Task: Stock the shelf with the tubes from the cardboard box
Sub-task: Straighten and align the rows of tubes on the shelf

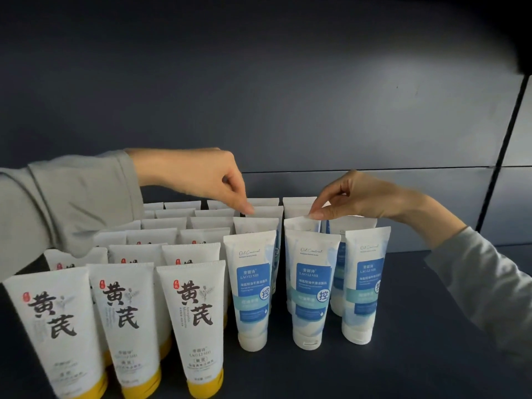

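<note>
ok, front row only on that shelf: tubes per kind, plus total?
yellow-cap tubes: 3
blue-label tubes: 3
Total: 6
The rows behind overlap too much for a sure count.

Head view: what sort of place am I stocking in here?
Probably a shop display shelf, or a mock-up of one. Matching cosmetic tubes stand cap-down in front-facing rows, yellow-capped tubes left and blue-labelled tubes right, on a dark shelf board against a plain dark back panel.
</note>
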### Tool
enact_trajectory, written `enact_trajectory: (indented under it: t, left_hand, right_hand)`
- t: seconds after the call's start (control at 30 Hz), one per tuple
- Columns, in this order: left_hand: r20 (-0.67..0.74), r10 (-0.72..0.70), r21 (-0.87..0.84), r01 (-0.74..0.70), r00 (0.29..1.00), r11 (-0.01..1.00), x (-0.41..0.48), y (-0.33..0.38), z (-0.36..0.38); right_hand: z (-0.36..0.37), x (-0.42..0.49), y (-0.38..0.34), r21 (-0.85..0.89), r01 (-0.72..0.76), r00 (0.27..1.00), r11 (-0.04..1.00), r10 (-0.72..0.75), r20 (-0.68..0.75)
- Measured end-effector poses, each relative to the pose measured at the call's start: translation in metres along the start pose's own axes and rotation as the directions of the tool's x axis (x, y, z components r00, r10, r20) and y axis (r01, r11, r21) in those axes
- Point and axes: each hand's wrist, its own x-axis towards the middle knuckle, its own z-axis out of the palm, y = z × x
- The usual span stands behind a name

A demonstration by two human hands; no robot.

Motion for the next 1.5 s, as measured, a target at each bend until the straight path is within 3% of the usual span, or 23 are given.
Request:
enact_trajectory:
  t: [0.17, 0.83, 1.23, 1.5]
  left_hand:
    - [0.064, 0.005, -0.051, -0.002, 0.998, 0.999, -0.004, -0.003, 0.014]
    - [-0.097, -0.006, -0.193, -0.013, 0.995, 0.981, 0.005, -0.011, 0.035]
    - [-0.117, -0.019, -0.224, -0.008, 0.993, 0.975, 0.008, -0.011, 0.039]
    - [-0.017, -0.027, -0.211, 0.023, 0.999, 0.977, 0.005, -0.01, 0.03]
  right_hand:
    - [0.005, 0.004, -0.003, -0.065, -0.029, 1.0, 0.998, 0.028, -0.013]
    - [0.008, -0.001, 0.0, -0.12, -0.031, 0.996, 0.992, 0.021, -0.083]
    - [0.004, -0.003, 0.002, -0.134, -0.029, 0.996, 0.991, 0.018, -0.086]
    - [0.0, -0.004, 0.003, -0.158, -0.025, 0.997, 0.987, 0.014, -0.072]
